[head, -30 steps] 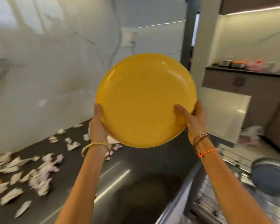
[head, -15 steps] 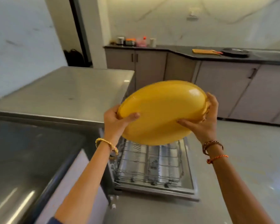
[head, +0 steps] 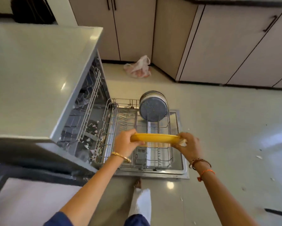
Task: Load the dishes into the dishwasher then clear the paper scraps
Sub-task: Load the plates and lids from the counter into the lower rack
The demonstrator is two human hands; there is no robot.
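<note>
1. Yellow plate [head: 155, 138] is held edge-on over the pulled-out lower rack [head: 153, 154], above its middle and near the picture's centre, with only its rim and a sliver of its underside showing.
2. It looks like glossy plastic or melamine: smooth, round, shallow, with a rolled rim. I judge it stiff and light, not very fragile, yet slick where the gloss is, so the rim is the sound place to take hold.
3. Left hand [head: 125, 142] grips the rim at the plate's 9 o'clock side, its fingers [head: 137, 143] curled under the edge.
4. Right hand [head: 188, 146] holds the opposite rim at 3 o'clock, fingers wrapped around it; something pale shows at that hand's edge, which I cannot identify.
5. Both wrists wear bracelets, which could catch on the wires.
6. The rack is grey coated wire with rows of upright tines, rigid and open; the plate should slot on edge between tines, so lowering it needs a steady vertical tilt.
7. At the rack's 12 o'clock end stand grey speckled plates [head: 153, 108], on edge and close together, matte-looking and probably heavier ceramic.
8. The dishwasher [head: 81, 111] sits at 9 o'clock under a pale smooth surface [head: 39, 70]; white scraps lie inside its tub.
9. Further out, small paper scraps [head: 259, 157] dot the shiny tiled floor at 3 o'clock, and a crumpled plastic bag [head: 138, 67] lies at 12 o'clock by the cabinets [head: 218, 46].
</note>
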